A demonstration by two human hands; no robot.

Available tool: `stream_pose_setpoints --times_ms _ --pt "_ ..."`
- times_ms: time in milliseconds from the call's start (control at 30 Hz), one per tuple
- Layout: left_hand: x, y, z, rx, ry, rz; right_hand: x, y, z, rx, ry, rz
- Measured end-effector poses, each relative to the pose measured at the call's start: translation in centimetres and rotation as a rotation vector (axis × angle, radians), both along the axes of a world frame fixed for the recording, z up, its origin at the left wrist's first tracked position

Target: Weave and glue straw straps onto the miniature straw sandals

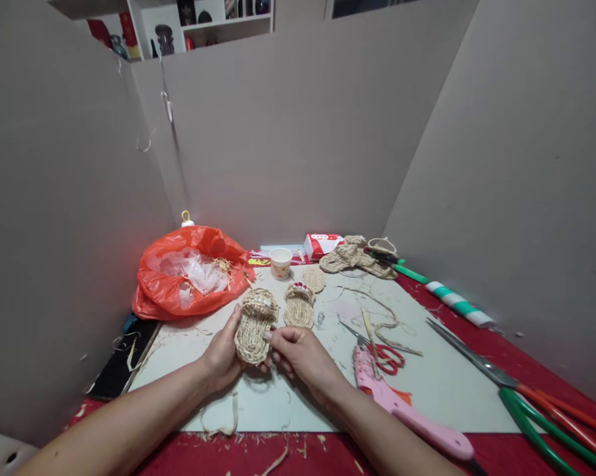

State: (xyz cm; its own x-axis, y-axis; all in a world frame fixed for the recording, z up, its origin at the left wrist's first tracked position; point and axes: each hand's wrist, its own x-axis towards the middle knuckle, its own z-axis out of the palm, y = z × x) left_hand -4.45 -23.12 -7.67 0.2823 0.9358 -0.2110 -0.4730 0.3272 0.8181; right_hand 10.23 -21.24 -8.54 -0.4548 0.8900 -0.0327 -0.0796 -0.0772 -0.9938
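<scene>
A small woven straw slipper (251, 334) is held up in front of me, sole facing me and its strap at the upper end. My left hand (224, 354) is closed round its left side and underside. The thumb and fingers of my right hand (298, 354) pinch its lower right edge. Just behind, a second straw slipper (298, 312) with red beads on its strap lies on the white board (189, 370). Close to my right forearm are a pink glue gun (402, 410) and small red-handled scissors (384, 357).
At the left sits an orange plastic bag (154, 291) with straw scraps. A paper cup (281, 264), a red-and-white box (322, 246) and larger straw slippers (352, 256) stand behind. Big shears (496, 377) and a green-striped stick (459, 304) lie right. Grey panels (278, 132) enclose the table.
</scene>
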Motion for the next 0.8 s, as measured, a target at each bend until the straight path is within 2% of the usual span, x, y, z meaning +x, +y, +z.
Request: stream_pose_setpoints --times_ms 267,400,467,533,600,667,800 --pt "-0.2 0.0 -0.6 -0.030 -0.017 -0.053 0.0 0.1 -0.6 -0.052 0.030 0.043" --pt "-0.5 0.4 -1.0 -0.009 -0.008 -0.105 0.0 0.3 -0.8 -0.058 0.042 -0.038" --pt "-0.8 0.7 -0.9 0.029 0.067 -0.046 0.2 0.5 -1.1 -0.056 0.041 -0.132" --pt "-1.1 0.9 -0.7 0.108 0.208 0.152 0.4 0.8 -1.3 -0.048 0.036 -0.226" --pt "-1.3 0.6 -0.2 0.232 0.377 0.382 0.5 1.0 -1.4 -0.037 0.033 -0.296" --pt "-1.3 -0.1 0.3 0.443 0.587 0.524 0.6 1.0 -1.4 -0.027 0.034 -0.337" --pt "-0.7 -1.6 0.7 0.999 1.084 0.512 0.4 0.6 -1.3 -0.024 0.043 -0.342"
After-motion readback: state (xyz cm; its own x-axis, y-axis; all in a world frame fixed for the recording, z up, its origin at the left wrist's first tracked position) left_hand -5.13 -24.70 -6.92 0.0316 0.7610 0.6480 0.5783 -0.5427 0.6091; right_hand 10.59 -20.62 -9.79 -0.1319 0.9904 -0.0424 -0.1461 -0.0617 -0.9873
